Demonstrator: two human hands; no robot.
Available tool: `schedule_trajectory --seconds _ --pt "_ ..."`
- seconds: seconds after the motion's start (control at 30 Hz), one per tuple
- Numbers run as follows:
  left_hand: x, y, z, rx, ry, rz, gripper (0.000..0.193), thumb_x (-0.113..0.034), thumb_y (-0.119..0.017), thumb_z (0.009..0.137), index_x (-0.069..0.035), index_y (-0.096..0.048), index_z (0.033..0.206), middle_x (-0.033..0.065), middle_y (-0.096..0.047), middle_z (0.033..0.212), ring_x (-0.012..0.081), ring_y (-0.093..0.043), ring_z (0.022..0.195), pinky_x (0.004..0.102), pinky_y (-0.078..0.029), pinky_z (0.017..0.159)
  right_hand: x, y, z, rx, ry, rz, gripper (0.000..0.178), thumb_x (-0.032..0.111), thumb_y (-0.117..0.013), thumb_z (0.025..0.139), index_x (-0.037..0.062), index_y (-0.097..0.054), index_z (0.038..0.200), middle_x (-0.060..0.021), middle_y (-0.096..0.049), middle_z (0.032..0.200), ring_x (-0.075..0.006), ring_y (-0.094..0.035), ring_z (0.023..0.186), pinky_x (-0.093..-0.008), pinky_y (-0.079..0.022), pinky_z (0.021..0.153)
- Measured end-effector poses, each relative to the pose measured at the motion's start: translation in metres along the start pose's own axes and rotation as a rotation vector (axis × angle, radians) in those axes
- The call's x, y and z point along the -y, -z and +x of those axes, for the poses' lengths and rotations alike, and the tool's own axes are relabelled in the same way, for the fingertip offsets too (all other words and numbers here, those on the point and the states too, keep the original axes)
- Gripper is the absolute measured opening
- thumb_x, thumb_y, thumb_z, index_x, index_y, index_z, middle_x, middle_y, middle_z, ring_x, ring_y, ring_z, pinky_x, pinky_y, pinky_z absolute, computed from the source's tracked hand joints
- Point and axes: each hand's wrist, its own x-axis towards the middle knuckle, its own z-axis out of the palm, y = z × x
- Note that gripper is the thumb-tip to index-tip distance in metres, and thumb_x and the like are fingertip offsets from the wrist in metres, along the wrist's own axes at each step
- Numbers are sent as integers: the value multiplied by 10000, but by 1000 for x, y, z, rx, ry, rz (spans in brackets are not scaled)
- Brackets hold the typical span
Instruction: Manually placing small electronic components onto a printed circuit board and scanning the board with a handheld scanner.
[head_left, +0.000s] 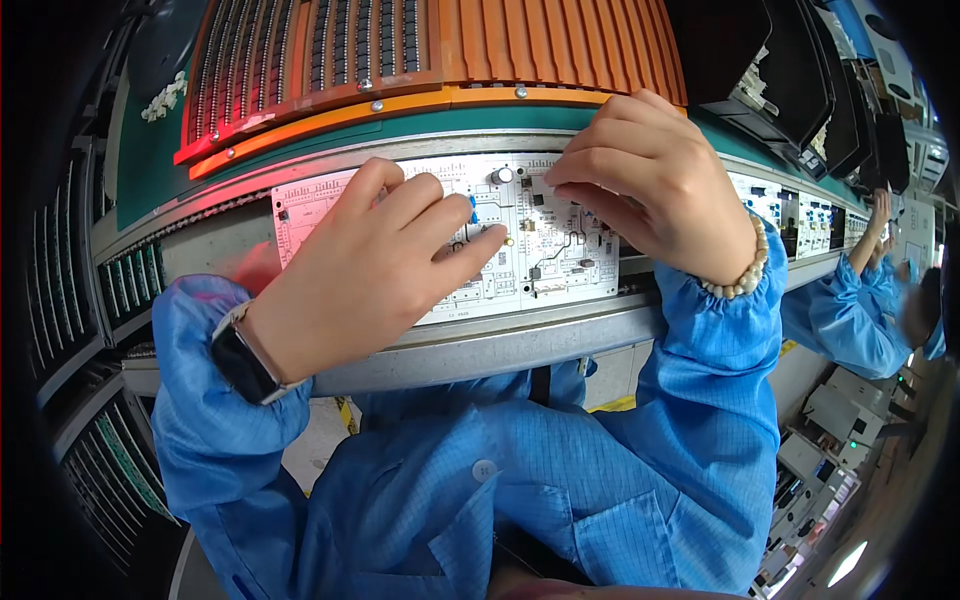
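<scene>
A white printed circuit board (462, 300) lies on a metal rail in front of me, fitted with a few parts. My left hand (375, 255) is over its left and middle part, fingers bent and apart, the thumb stretched toward the middle. Beside the left index fingertip sits a blue component (474, 212). Over the board's right part, my right hand (655, 185) has thumb and index tips pinched together; whatever may be between them is too small to make out. A round silver-topped capacitor (502, 176) stands upright between the hands.
Behind the rail (440, 352) rises an orange slotted rack (560, 45) with rows of dark components at its left. Black bins (765, 75) with white parts stand at right. More boards (815, 225) sit farther along the line, near a co-worker's blue sleeve (850, 320). Board racks (110, 460) stand left.
</scene>
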Motion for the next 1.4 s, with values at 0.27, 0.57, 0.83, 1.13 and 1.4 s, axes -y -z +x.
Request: schedule_trajectory --seconds 0.27,0.57,0.83,1.13,1.4 --pt "-14 -1 -1 6 31 111 410 -112 -607 833 -79 -683 1234 45 -589 1000 190 -553 916 391 -407 900 4 -7 -1 167 -48 -7 231 107 -831 690 51 -721 885 -58 -682 845 -234 -620 844 -357 -478 766" --pt "66 41 -5 -363 299 156 292 -54 -621 889 -53 -693 1172 68 -593 942 232 -563 914 351 -416 830 1 -9 -7 144 -97 -29 171 98 -801 734 57 -703 868 -61 -651 823 -249 -611 814 -365 -478 763" --pt "124 35 -4 -317 405 355 287 -34 -585 923 -38 -682 1193 88 -582 986 256 -565 979 350 -418 841 1 -7 -7 165 -153 -46 176 156 -819 728 75 -721 851 -66 -679 815 -259 -636 791 -374 -494 723" --pt "113 47 4 -229 394 364 190 -57 -673 860 -3 -720 1035 78 -560 934 246 -546 946 349 -412 824 -2 -4 -5 185 -143 21 137 123 -796 740 67 -737 850 -78 -693 830 -267 -647 791 -379 -502 733" --pt "102 51 1 -243 372 344 113 -48 -697 835 4 -702 935 81 -553 908 243 -539 924 350 -410 829 5 -4 -2 240 -153 -10 101 100 -751 777 58 -702 854 -86 -679 833 -278 -641 810 -392 -490 741"
